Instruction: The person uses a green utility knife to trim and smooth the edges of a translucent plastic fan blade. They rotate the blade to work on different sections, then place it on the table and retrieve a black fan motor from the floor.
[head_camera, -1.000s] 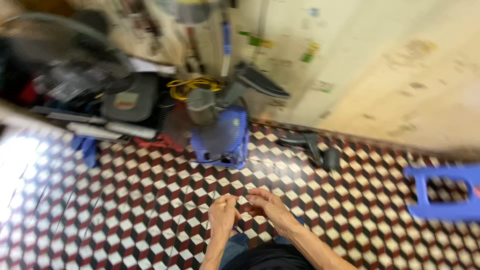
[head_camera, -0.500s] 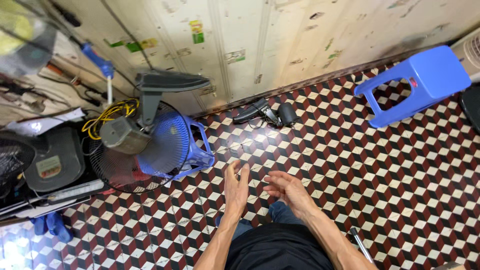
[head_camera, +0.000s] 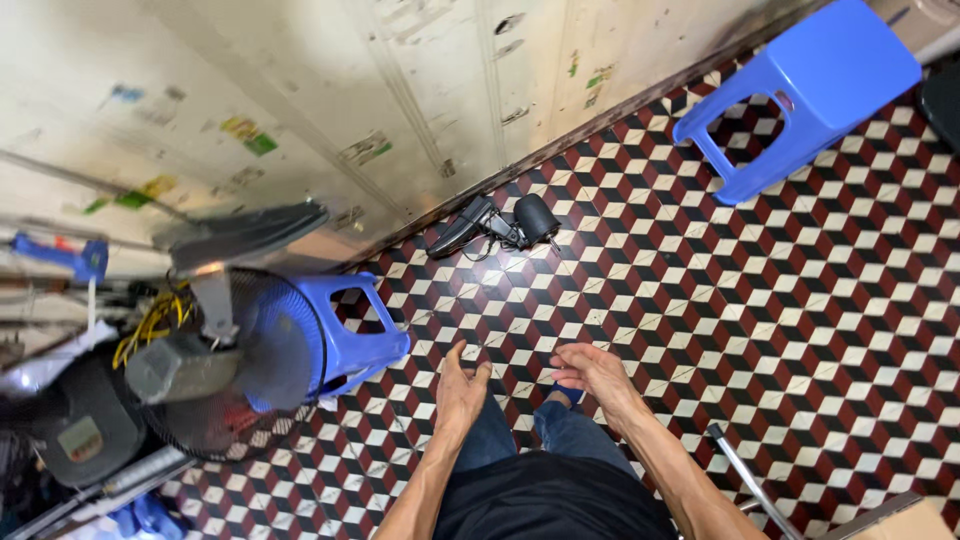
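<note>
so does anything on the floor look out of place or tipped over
Yes: a black handheld device lies on its side by the wall, cord loose. An electric fan leans against the blue stool. Both hands are empty.

Cramped repair workshop or storeroom. Patterned cube-tile floor (head_camera: 800, 300), stained wall (head_camera: 300, 110) with peeling stickers. An electric fan (head_camera: 215, 370) leans on a blue plastic stool (head_camera: 350, 335); second blue stool (head_camera: 800, 95) tipped near the wall. Yellow cables (head_camera: 150, 325), a black hair dryer (head_camera: 495, 225) and piled appliances lie about.
</note>
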